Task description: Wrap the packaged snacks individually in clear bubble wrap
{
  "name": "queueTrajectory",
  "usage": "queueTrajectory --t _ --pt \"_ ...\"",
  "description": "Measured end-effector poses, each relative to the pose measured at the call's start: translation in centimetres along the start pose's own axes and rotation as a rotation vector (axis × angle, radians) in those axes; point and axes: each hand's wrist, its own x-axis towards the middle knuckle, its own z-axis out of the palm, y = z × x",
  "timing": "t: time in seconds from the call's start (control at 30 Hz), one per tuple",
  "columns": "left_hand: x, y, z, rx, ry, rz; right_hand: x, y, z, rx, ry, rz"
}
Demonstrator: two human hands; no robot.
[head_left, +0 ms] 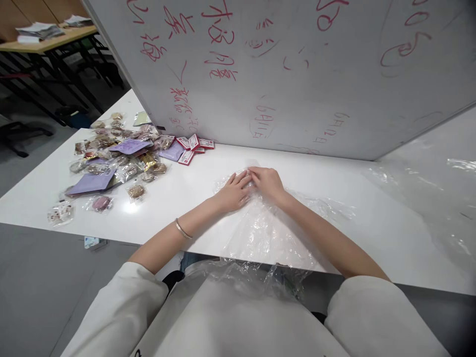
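A crumpled clear plastic bag lies on the white table and hangs over its front edge toward my body. My left hand rests flat on the upper part of the plastic, its fingers stretched out and slightly apart. Touching its fingertips is my right hand, with thumb and fingers pinched together on the plastic's far end. Exactly how much plastic sits between those fingers is hidden. The bag's creases spread to the right, under my right forearm.
Wrapped snacks and purple packets are heaped at the left, beside small red-and-white boxes. A whiteboard with red writing stands along the back. More clear plastic covers the right side of the table.
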Motion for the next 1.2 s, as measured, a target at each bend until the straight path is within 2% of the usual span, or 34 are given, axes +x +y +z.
queueTrajectory --t 0.13,0.23,0.3,0.4,0.47,0.53,0.63,0.7,0.77,0.8,0.83,0.87,0.93,1.0,1.07,1.13,1.2 --pt "-2.6 -2.0 -2.2 -0.188 -0.044 0.142 -1.4 1.5 0.2 0.085 -0.14 -0.219" --pt "-5.2 -3.8 -3.9 -0.217 -0.087 0.057 -1.5 2.4 -0.1 0.041 -0.231 -0.334" --pt "-6.3 -4.7 -4.5 -0.213 -0.105 -0.002 -1.3 2.4 0.1 -0.008 -0.219 -0.355" --pt "-6.6 -5.2 -4.8 -0.26 -0.101 0.003 -0.4 1.9 0.7 -0.07 -0.212 -0.362" --pt "-6.1 -5.1 -4.7 -0.317 -0.049 0.007 0.4 1.8 0.8 -0.046 -0.227 -0.37" --pt "-5.6 -4.9 -4.5 -0.385 0.07 -0.008 1.1 1.9 0.3 0.038 -0.218 -0.352" --pt "-4.9 -3.9 -4.6 -0.395 0.295 0.01 1.8 2.0 -1.2 0.238 -0.147 -0.247" --pt "-4.5 -2.8 -5.0 -0.302 0.495 -0.022 1.8 1.6 -2.4 0.314 -0.084 -0.147" --pt "-3.9 -1.3 -5.7 -0.18 0.73 -0.116 1.6 0.9 -3.4 0.298 -0.028 -0.064" --pt "-3.5 -0.6 -6.0 -0.124 0.813 -0.146 1.3 0.6 -3.9 0.285 -0.014 -0.036" --pt "-3.1 0.0 -6.4 -0.079 0.846 -0.145 0.9 0.2 -4.3 0.279 -0.016 -0.023" --pt "-2.6 0.6 -6.7 -0.05 0.829 -0.119 0.5 -0.2 -4.7 0.282 -0.036 -0.025" --pt "-1.6 1.3 -7.1 -0.045 0.722 -0.061 -0.6 -0.9 -5.5 0.303 -0.115 -0.055" --pt "-0.8 1.6 -7.2 -0.114 0.626 -0.078 -1.7 -1.4 -6.3 0.319 -0.208 -0.092" --pt "-0.4 1.7 -7.1 -0.26 0.495 -0.124 -2.7 -1.8 -7.0 0.325 -0.279 -0.135" --pt "-0.5 2.0 -7.1 -0.474 0.312 -0.143 -3.6 -2.2 -7.4 0.339 -0.331 -0.18" --pt "-0.7 2.6 -7.1 -0.7 0.186 -0.147 -4.3 -2.3 -7.4 0.406 -0.325 -0.168"
